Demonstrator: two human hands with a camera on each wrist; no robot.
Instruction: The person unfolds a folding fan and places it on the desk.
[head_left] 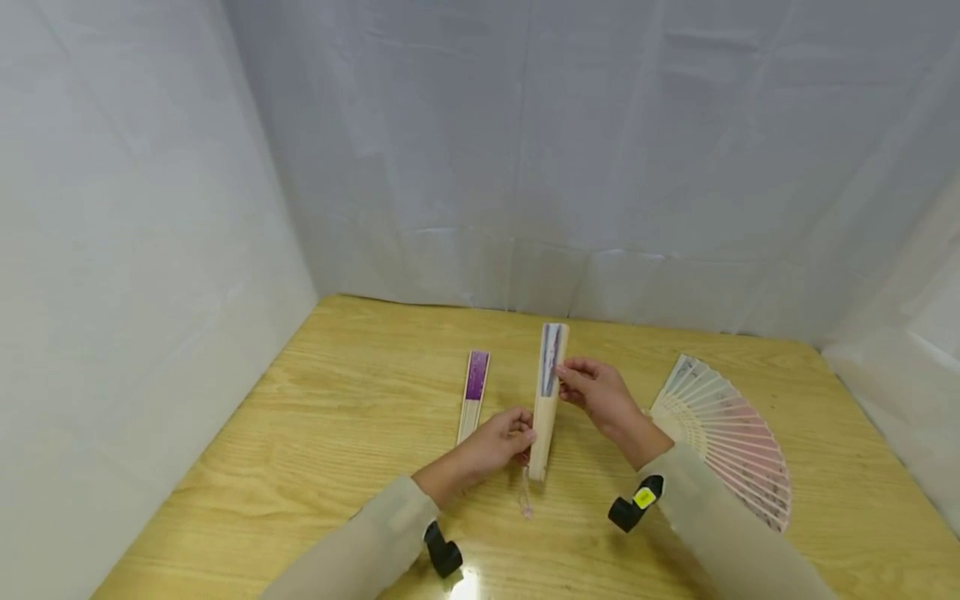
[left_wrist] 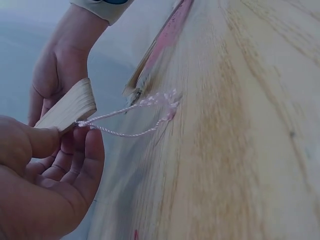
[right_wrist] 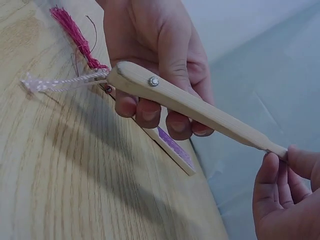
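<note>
Pale wood, smooth and finely grained, forms the guard of the folded fan (head_left: 547, 408), which is held up over the table (head_left: 337, 400), between the other two fans. Its long body narrows from a broad patterned upper part in grey-violet to a rounded butt, where a domed metal rivet (right_wrist: 153, 81) shows. From that butt hangs a twisted pink cord (left_wrist: 120, 134), looped and ending in a frayed tuft.

Grasping the fan near its butt, the left hand (head_left: 498, 446) has its thumb pressed against the wood and its fingers bent beneath. Higher up, the right hand (head_left: 596, 392) pinches the edge of the patterned part between thumb and fingertips.

On the left lies the purple fan (head_left: 475, 383), folded into a slim strip, its lower end hidden by the left hand in the head view; a stringy crimson tassel (right_wrist: 75, 35) lies near it. On the right, the open fan (head_left: 723, 442) spreads pierced ribs and thin pleats, cream turning pink. Creased pale sheeting (head_left: 480, 150) hangs behind.
</note>
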